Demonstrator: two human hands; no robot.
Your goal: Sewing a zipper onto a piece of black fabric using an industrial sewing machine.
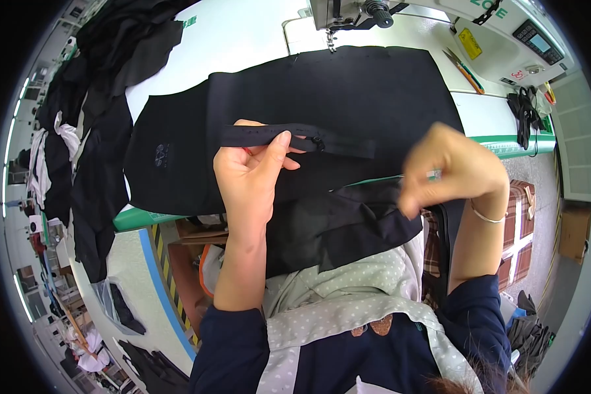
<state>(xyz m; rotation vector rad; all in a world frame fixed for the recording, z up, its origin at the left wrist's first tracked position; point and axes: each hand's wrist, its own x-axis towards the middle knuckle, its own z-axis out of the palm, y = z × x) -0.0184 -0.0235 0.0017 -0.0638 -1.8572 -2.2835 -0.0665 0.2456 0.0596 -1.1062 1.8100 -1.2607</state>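
Between the thumb and fingers of my left hand (253, 167) is a black zipper (345, 146), its slider just right of my fingertips. The zipper lies roughly level above a large black fabric panel (387, 85) spread on the sewing table. To the right, my right hand (456, 164) is raised over the table's front edge, curled and smeared by motion. Whether its fingers hold anything is not visible. More black cloth (348, 223) hangs over the front edge onto my lap. The panel's far edge reaches the sewing machine's presser foot (331, 41).
The sewing machine (374, 16) stands at the back, its control panel at the right. Tweezers (465, 71) and a bundle of black cord (525, 118) lie on the right. Dark garments (102, 125) are heaped at the left. A plaid box (520, 223) sits below right.
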